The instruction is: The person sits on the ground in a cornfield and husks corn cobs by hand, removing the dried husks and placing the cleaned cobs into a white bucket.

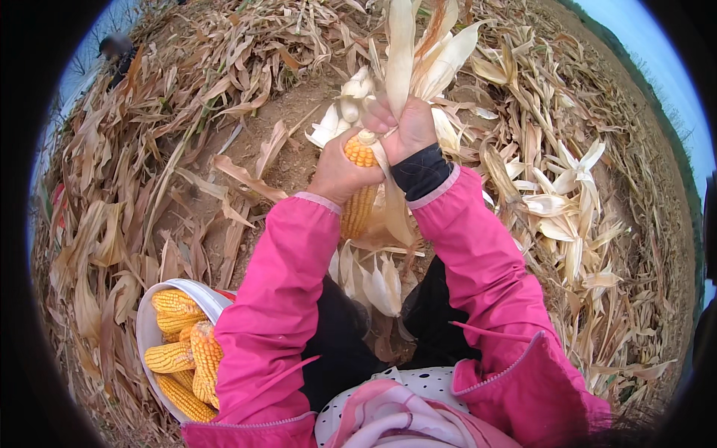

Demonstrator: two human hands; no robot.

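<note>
My left hand (341,170) is wrapped round a yellow ear of corn (359,205), its bared kernels showing above and below my fingers. Just to the right, my right hand (407,128) is closed on pale dry husk (401,48) at the ear's stem end. Long husk leaves stick up and away beyond that hand. One strip of husk (396,198) hangs down beside the ear. The fingertips of my right hand are slightly blurred.
A white bucket (212,301) holding several husked ears (205,355) stands at my lower left, partly behind my sleeve. Peeled husks (556,209) lie in a heap on the right. Dry stalks and leaves (97,246) cover much of the ground. Another person (119,58) is far off at upper left.
</note>
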